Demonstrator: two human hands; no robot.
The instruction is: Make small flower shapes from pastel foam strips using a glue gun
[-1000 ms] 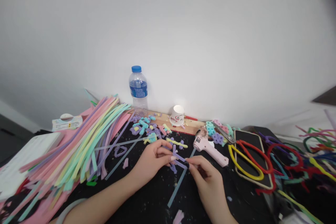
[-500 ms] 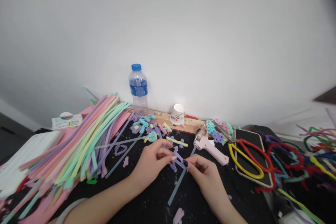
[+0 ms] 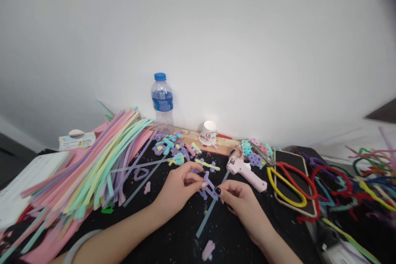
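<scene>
Between my two hands is a purple pipe cleaner (image 3: 211,189) bent into a small shape with short arms. My left hand (image 3: 181,187) pinches its left end between thumb and fingertips. On its right side, the thumb and forefinger of my right hand (image 3: 239,200) close on the other end. Beneath the pipe cleaner, a translucent glue stick (image 3: 206,218) lies slanted on the black surface. Just beyond my left fingers are small twisted pieces in purple, blue and yellow (image 3: 176,150). A pale pink glue gun (image 3: 246,169) rests beyond my right hand.
A pile of pastel pipe cleaners (image 3: 93,161) spreads at left beside a white box (image 3: 37,181). Behind stand a water bottle (image 3: 162,103) and a paper cup (image 3: 208,133). Scissors (image 3: 291,181) with red and yellow handles lie over a phone (image 3: 292,161). Coloured pipe cleaners (image 3: 355,177) tangle at right.
My right fingers have shifted slightly along the purple pipe cleaner, which has turned a little. My left hand keeps its pinch. The whole view has moved slightly.
</scene>
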